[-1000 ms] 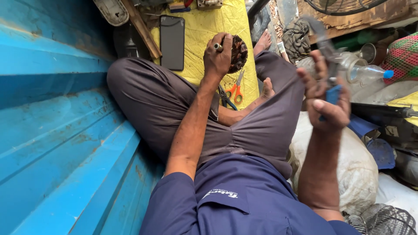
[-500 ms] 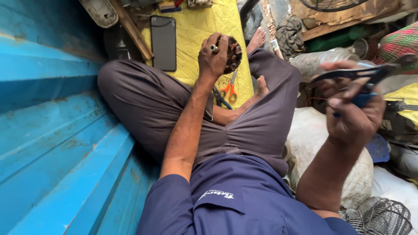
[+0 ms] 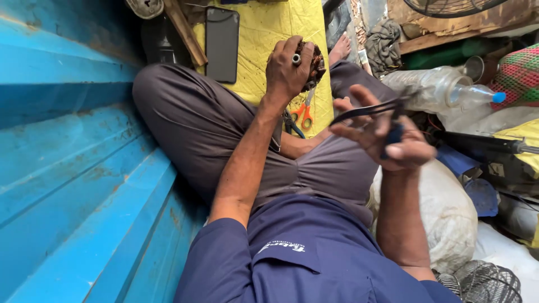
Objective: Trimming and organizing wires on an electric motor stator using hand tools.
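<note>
Left hand (image 3: 287, 70) gripping wound motor core (image 3: 312, 63) over yellow cloth (image 3: 264, 33); right hand (image 3: 387, 137) clasping black pliers (image 3: 375, 109) beside it; work unfinished.

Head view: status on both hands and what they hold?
Left hand gripping a round brown wound part. Right hand raised, holding a dark blue-handled tool. Orange scissors on the yellow cloth below.

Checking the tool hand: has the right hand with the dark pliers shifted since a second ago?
Yes. The right hand with the pliers has moved leftward, away from the clear plastic bottle and closer to the left hand.
</note>
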